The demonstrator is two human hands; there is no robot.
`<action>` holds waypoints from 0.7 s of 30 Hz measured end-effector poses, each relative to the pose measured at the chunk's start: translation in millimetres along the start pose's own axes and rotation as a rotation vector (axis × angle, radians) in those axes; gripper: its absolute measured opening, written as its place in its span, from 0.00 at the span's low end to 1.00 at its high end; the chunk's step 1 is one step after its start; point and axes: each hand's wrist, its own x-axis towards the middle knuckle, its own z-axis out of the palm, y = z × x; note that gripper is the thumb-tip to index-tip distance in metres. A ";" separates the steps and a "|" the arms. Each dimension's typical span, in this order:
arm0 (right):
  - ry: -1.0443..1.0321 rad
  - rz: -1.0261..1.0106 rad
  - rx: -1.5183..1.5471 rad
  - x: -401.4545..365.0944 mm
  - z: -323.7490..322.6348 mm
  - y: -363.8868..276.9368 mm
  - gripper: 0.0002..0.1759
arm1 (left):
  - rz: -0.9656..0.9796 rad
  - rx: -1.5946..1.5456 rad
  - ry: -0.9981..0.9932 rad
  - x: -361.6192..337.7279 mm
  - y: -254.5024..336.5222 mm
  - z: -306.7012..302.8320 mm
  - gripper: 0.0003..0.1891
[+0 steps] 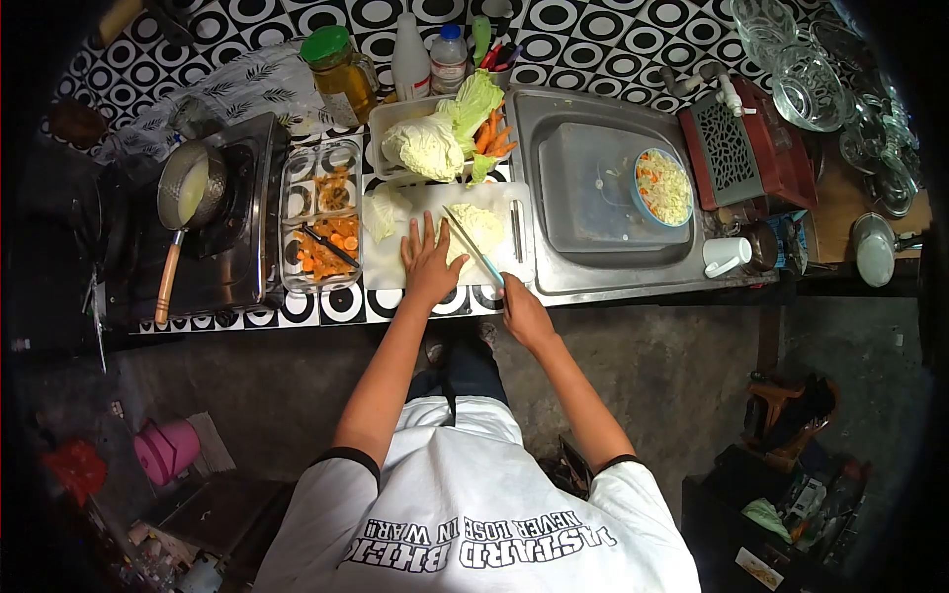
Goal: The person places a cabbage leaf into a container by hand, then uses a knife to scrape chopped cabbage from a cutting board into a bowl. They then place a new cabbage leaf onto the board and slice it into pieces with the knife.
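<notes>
My right hand (524,314) is closed around the light-blue handle of a kitchen knife (474,245). The blade slants up and left across the white cutting board (395,277), beside a pile of shredded cabbage (481,225). My left hand (429,265) lies on the board left of the blade, fingers stretched out and spread, thumb towards the knife. Whatever is under its palm is hidden. A pale piece of cabbage (384,211) rests at the board's left side. Along the right edge lies a slim metal utensil (517,231).
Behind the board, a tray holds cabbage (423,146) and carrots (491,133). At left are a sectioned container with chopped orange food (326,252) and a stove with a saucepan (203,203). A bowl of shredded vegetables (662,188) sits by the sink (554,272), near a white mug (727,256).
</notes>
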 end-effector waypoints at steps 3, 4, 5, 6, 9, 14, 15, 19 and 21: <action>0.017 -0.021 0.019 -0.3 -0.5 1.0 0.16 | -0.004 -0.004 -0.006 0.1 0.9 -1.8 0.39; 0.018 -0.030 0.016 -0.2 -0.3 2.1 0.16 | -0.006 0.000 -0.009 0.1 0.9 -1.9 0.39; 0.019 -0.040 0.012 -0.1 0.1 3.1 0.16 | -0.008 0.003 -0.013 0.2 1.1 -2.0 0.39; 0.019 -0.040 0.012 -0.1 0.7 3.9 0.16 | -0.008 0.003 -0.012 0.1 0.9 -1.5 0.39; 0.033 -0.046 0.006 -0.4 2.1 5.3 0.17 | -0.008 0.002 -0.010 0.4 0.7 -0.8 0.39; 0.026 -0.038 0.015 -0.9 1.7 1.9 0.16 | -0.005 0.011 -0.012 0.2 0.4 -0.6 0.39; 0.026 -0.037 0.016 -1.4 3.3 2.5 0.16 | -0.005 0.011 -0.013 0.0 0.0 -0.2 0.39; 0.058 -0.046 0.061 -2.3 7.3 1.2 0.17 | 0.004 0.008 0.021 0.5 -2.0 3.4 0.38; 0.062 -0.037 0.079 -2.9 6.3 -3.2 0.17 | 0.008 0.009 0.035 0.9 -1.7 3.0 0.37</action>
